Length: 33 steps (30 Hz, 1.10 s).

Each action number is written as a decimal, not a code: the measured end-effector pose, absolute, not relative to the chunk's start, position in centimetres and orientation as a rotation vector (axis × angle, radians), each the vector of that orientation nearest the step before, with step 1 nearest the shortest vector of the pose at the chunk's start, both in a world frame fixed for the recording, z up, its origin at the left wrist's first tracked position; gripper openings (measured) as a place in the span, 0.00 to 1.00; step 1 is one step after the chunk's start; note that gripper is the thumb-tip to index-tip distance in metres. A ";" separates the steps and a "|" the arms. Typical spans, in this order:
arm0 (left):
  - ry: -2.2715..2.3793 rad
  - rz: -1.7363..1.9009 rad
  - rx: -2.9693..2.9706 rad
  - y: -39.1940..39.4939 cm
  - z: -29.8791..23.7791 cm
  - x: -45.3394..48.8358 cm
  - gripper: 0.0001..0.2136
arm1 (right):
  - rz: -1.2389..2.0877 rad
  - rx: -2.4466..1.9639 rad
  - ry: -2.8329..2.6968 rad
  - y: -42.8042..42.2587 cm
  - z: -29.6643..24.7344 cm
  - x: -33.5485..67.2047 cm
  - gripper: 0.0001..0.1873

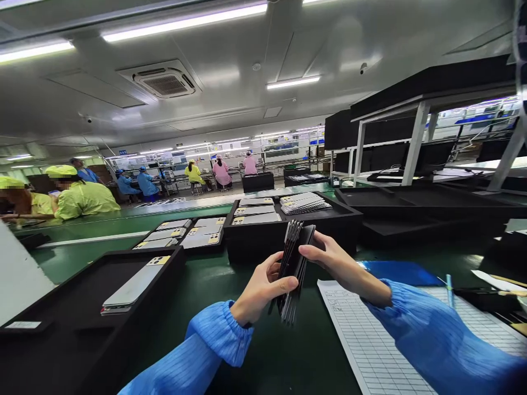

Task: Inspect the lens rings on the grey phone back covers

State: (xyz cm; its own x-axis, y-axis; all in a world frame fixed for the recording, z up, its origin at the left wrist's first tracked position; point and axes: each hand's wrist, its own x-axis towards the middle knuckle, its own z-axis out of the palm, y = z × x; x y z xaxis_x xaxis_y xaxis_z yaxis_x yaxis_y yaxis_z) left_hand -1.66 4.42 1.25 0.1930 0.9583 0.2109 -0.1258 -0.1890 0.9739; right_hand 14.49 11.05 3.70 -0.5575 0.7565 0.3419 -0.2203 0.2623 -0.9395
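Above the green table, a fanned stack of thin dark phone panels stands tilted on edge between my two hands. My left hand wraps round the lower left of the stack, thumb across its front. With thumb and fingers, my right hand grips the upper right edge of the front panel. Silver phone panels with yellow camera areas lie in the black tray left of my hands. Behind them, a raised black tray bears more stacked panels.
A printed form lies right of my hands, with a blue folder and a pen. Black trays stand at the back right. Co-workers in yellow sit at the far left.
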 end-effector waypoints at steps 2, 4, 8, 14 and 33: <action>0.866 1.240 1.341 4.3 1.5 -1.6 0.26 | 1.464 -0.503 -1.669 11.0 3.7 14.5 0.19; 0.867 1.230 1.314 4.3 1.7 -1.6 0.24 | 1.491 -0.508 -1.663 11.0 3.9 14.5 0.18; 0.871 1.198 1.237 4.3 1.8 -1.6 0.20 | 1.518 -0.534 -1.645 11.1 4.0 14.5 0.15; 0.869 1.155 1.158 4.5 1.6 -1.9 0.18 | 1.499 -0.611 -1.604 11.4 4.0 14.8 0.16; 1.425 1.263 1.585 6.4 0.7 -4.0 0.41 | 1.235 -0.685 -1.513 11.8 7.0 17.8 0.14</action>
